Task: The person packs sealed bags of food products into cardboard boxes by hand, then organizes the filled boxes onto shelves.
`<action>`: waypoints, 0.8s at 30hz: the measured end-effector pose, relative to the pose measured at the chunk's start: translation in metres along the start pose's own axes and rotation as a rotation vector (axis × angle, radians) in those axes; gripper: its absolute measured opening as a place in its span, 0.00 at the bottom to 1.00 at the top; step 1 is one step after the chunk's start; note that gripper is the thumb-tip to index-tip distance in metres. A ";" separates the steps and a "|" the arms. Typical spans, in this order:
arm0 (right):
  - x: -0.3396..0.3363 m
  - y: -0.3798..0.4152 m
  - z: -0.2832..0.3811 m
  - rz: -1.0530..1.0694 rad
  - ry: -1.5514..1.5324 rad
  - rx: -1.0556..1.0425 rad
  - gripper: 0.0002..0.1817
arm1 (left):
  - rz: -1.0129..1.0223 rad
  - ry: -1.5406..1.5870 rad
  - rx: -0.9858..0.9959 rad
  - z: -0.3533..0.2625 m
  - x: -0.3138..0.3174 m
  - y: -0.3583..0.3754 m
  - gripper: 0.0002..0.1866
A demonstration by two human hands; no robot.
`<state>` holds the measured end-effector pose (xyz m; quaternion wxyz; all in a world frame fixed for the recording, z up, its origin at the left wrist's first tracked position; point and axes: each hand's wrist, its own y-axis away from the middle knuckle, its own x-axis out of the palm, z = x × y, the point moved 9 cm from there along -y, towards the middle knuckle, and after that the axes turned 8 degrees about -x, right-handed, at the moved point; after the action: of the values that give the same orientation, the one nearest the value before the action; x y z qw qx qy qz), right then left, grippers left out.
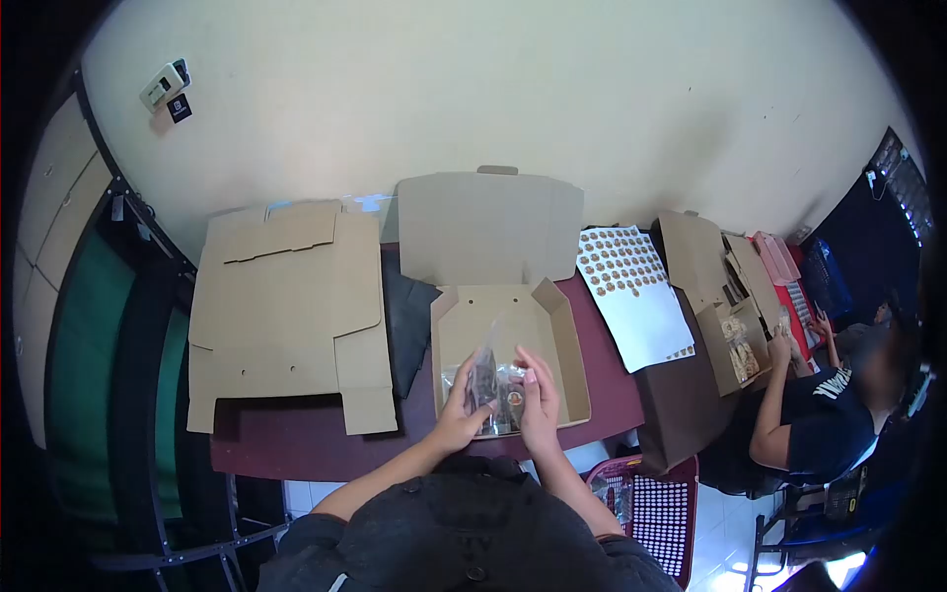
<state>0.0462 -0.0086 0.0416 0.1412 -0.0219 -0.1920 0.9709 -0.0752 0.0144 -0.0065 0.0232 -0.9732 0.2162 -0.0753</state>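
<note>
My left hand (461,414) is closed on a clear plastic pouch (483,383) with dark contents, held upright over the open cardboard box (580,380). Just to the right, my right hand (539,403) has its fingers stretched out, with nothing plainly in its grip. Beside it is another clear packet (516,398) with a small round sticker. More packets lie in the front of the box, partly covered by my hands. The box's lid (483,222) stands raised against the wall.
Flattened cardboard boxes (286,306) lie at left, by a black sheet (406,321). Sticker sheets (631,296) lie at right. A maroon basket (663,513) with packets stands below the table. Farther right, a co-worker (824,424) handles a packet near a filled box (732,345).
</note>
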 end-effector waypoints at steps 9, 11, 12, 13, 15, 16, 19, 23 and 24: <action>0.031 0.015 -0.048 0.177 -0.088 0.259 0.27 | -0.106 0.497 -0.354 0.026 -0.007 0.005 0.25; 0.029 0.020 -0.055 0.131 -0.099 0.308 0.25 | -0.112 0.453 -0.283 0.033 -0.010 0.003 0.21; 0.030 0.022 -0.055 0.129 -0.099 0.310 0.25 | -0.115 0.473 -0.294 0.035 -0.010 0.002 0.19; 0.028 0.021 -0.055 0.106 -0.080 0.297 0.26 | -0.118 0.493 -0.304 0.036 -0.010 0.002 0.17; 0.025 0.021 -0.054 0.082 -0.061 0.283 0.27 | -0.134 0.530 -0.339 0.040 -0.012 0.002 0.16; 0.024 0.022 -0.057 0.085 -0.065 0.318 0.27 | -0.152 0.567 -0.373 0.043 -0.012 0.002 0.16; 0.024 0.023 -0.053 0.118 -0.017 0.327 0.27 | -0.178 0.571 -0.346 0.035 -0.013 0.003 0.17; 0.033 0.023 -0.044 0.211 -0.095 0.313 0.23 | -0.093 0.530 -0.330 0.041 -0.014 0.001 0.19; 0.034 0.023 -0.045 0.214 -0.143 0.330 0.22 | -0.094 0.530 -0.332 0.041 -0.014 0.001 0.19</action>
<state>0.0122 -0.0030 -0.0088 0.0248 0.0504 -0.0366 0.9978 -0.0822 0.0198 -0.0491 -0.1966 -0.9190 0.1791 -0.2909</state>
